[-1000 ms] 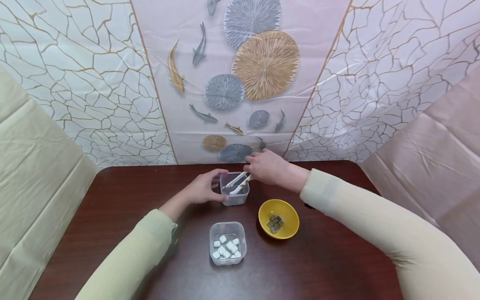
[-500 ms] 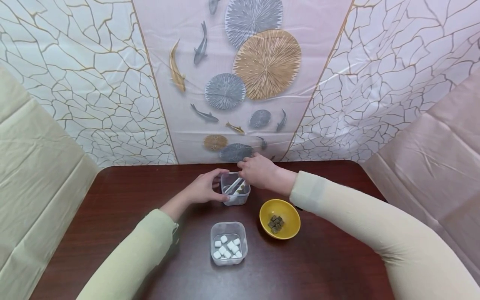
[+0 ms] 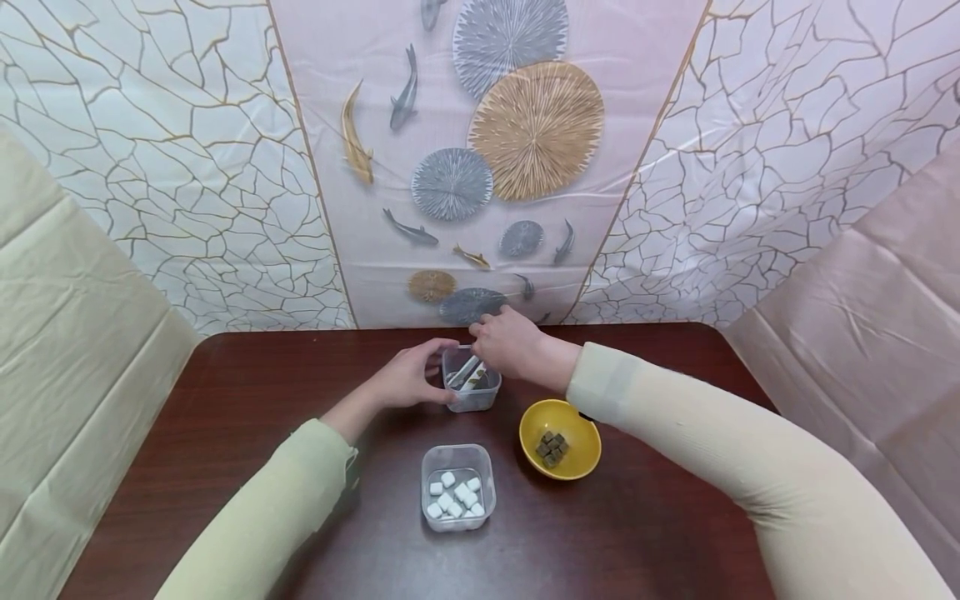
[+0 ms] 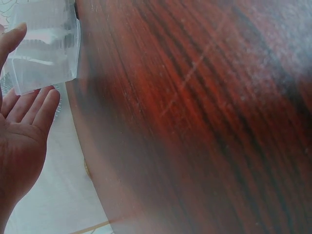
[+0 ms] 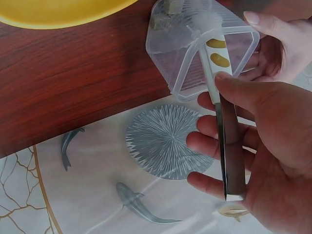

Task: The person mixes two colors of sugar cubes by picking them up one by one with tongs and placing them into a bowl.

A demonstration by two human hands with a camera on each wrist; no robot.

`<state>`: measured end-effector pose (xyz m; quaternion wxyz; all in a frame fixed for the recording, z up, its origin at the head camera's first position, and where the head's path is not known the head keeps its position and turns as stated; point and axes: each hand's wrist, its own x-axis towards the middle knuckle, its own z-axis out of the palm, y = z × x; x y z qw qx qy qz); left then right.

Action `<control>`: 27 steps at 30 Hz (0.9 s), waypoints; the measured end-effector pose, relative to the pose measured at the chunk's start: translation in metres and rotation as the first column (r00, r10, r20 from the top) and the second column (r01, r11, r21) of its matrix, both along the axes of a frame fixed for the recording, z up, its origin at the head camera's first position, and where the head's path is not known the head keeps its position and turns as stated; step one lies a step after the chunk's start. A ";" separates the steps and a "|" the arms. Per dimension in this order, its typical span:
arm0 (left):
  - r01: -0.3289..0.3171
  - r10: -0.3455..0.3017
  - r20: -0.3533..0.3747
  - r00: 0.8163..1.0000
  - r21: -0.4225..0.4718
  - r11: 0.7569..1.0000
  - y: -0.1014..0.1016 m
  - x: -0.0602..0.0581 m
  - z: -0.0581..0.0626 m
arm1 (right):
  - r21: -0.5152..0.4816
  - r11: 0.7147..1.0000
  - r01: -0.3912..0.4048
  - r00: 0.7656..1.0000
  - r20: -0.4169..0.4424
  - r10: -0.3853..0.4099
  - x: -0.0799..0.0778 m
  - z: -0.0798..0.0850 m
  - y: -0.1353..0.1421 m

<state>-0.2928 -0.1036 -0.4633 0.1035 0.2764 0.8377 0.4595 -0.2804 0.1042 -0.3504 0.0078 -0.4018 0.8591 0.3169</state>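
My left hand [image 3: 405, 377] grips a clear plastic container [image 3: 471, 402] at the back of the table, thumb on the near side and fingers on the far side. White-tipped tongs [image 5: 231, 146] with metal handles are in my right hand [image 3: 513, 343], thumb on one arm and fingers behind the other. Their white ends reach down into this container, arms close together. Through its wall in the right wrist view I see greyish-brown cubes [image 5: 170, 7]. Whether the tips pinch a cube is unclear. The left wrist view shows the container [image 4: 46, 53] between thumb and fingers.
A yellow bowl [image 3: 583, 446] with several brown cubes [image 3: 552, 448] stands below my right forearm. Nearer to me is a second clear container [image 3: 454, 457] with several white cubes [image 3: 444, 502]. A patterned cloth backdrop [image 3: 450, 183] rises right behind the dark wooden table [image 3: 600, 533].
My right hand has shifted left toward the container, bringing the tongs steeper and deeper into it. The tongs' arms have drawn closer together. My left hand keeps its hold in place.
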 end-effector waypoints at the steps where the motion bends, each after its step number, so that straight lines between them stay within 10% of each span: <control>1: -0.001 0.001 0.000 1.000 -0.003 1.000 0.000 0.000 0.000 | 0.006 1.000 0.007 1.000 0.001 -0.007 -0.001 0.000 0.000; 27: -0.002 0.002 0.006 1.000 -0.006 1.000 0.000 -0.003 -0.004 | 0.016 1.000 0.003 0.999 -0.039 -0.002 -0.003 0.003 -0.001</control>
